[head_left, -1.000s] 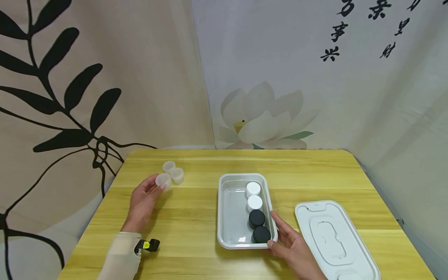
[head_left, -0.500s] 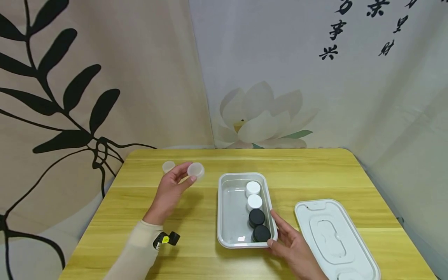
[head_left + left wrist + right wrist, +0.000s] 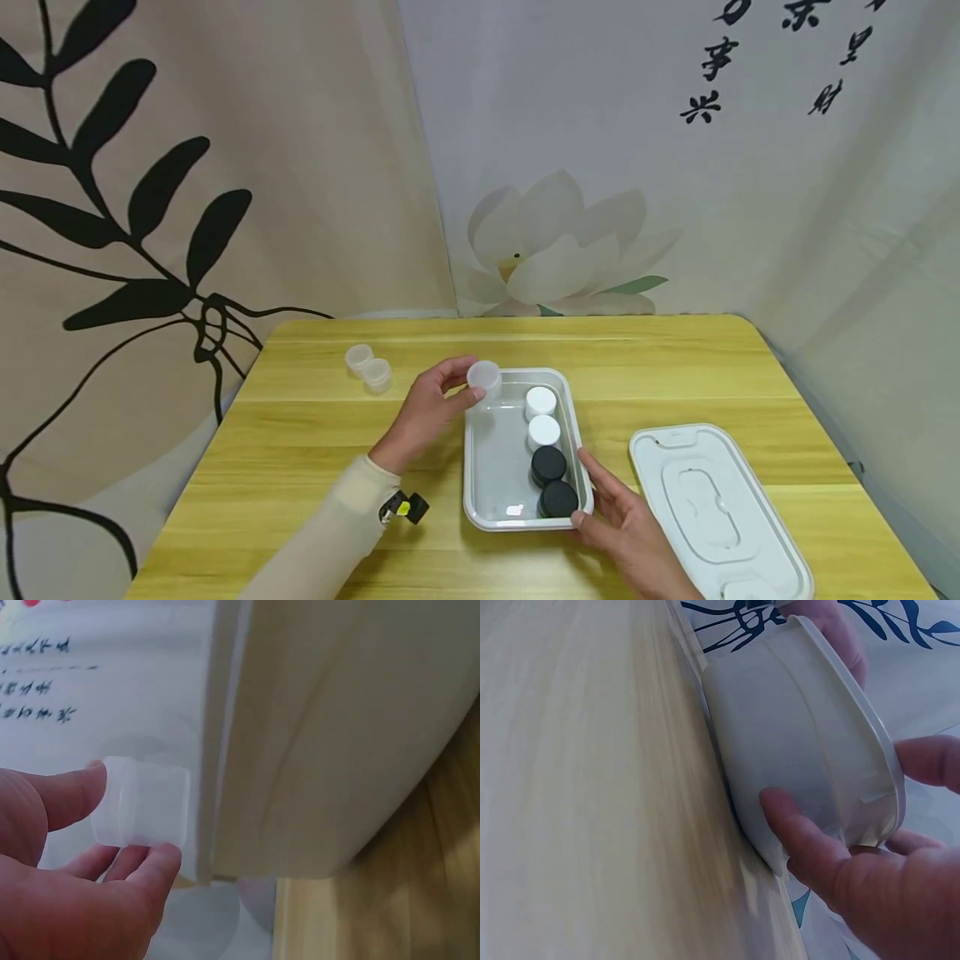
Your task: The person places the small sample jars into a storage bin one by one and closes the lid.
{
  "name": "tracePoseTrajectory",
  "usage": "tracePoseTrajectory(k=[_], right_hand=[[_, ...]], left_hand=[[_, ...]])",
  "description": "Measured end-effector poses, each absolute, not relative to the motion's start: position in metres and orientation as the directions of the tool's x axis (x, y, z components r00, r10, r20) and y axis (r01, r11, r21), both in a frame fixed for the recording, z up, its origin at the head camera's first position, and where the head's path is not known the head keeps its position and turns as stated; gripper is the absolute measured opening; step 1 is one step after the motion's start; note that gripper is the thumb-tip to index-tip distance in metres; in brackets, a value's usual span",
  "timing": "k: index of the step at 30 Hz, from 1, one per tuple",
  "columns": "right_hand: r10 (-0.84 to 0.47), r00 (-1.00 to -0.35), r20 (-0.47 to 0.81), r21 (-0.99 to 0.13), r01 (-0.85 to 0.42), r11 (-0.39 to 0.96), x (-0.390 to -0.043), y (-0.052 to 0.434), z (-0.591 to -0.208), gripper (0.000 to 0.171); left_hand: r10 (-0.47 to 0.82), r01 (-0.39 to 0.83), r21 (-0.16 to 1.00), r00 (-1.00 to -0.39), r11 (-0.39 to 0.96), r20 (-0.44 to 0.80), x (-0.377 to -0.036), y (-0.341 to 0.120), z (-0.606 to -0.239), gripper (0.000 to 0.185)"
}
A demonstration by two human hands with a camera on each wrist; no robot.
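Note:
My left hand point(image 3: 432, 406) pinches a small translucent lidded jar point(image 3: 484, 377) between thumb and fingers, over the far left corner of the white tray point(image 3: 480, 522). In the left wrist view the jar point(image 3: 150, 801) lies sideways in the frame, its wider lid by the thumb. My right hand point(image 3: 626, 529) holds the tray's near right corner, thumb at the rim and fingers along the outer wall. A row along the tray's right side has two white-capped jars point(image 3: 543, 432) farther back and two black-capped jars point(image 3: 558, 499) nearer.
Two more translucent jars point(image 3: 377, 375) stand together at the table's far left. A white lid point(image 3: 708, 508) with a molded handle lies to the right of the tray. Behind the wooden table point(image 3: 637, 354) hangs a printed curtain point(image 3: 337, 167).
My left hand has lifted one translucent jar from the group of three and carried it rightward to the tray. The right hand has stayed at the tray's corner.

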State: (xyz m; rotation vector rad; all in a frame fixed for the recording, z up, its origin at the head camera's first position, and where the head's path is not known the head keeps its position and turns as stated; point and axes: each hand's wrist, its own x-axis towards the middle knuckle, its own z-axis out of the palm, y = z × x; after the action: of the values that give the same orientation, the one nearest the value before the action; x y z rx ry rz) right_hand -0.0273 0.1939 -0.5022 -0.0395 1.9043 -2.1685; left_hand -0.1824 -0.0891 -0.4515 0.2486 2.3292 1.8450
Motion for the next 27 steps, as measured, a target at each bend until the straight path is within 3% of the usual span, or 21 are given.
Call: tracePoseTrajectory(k=[19,27], right_hand=[[-0.21,-0.965,-0.155,-0.981,0.175,-0.082,-0.027,0.192,-0.501,0.082],[-0.173,-0.974,-0.149,-0.986,0.16,-0.054,-0.026,0.19,-0.499,0.081]], left_hand=[[0.242,0.083,0.84,-0.969,0.537,-0.059,-0.182,-0.051,-0.448,0.049],[0.278,0.164,0.756,-0.96,0.634,-0.025,-0.182,-0.036,-0.452,0.04]])
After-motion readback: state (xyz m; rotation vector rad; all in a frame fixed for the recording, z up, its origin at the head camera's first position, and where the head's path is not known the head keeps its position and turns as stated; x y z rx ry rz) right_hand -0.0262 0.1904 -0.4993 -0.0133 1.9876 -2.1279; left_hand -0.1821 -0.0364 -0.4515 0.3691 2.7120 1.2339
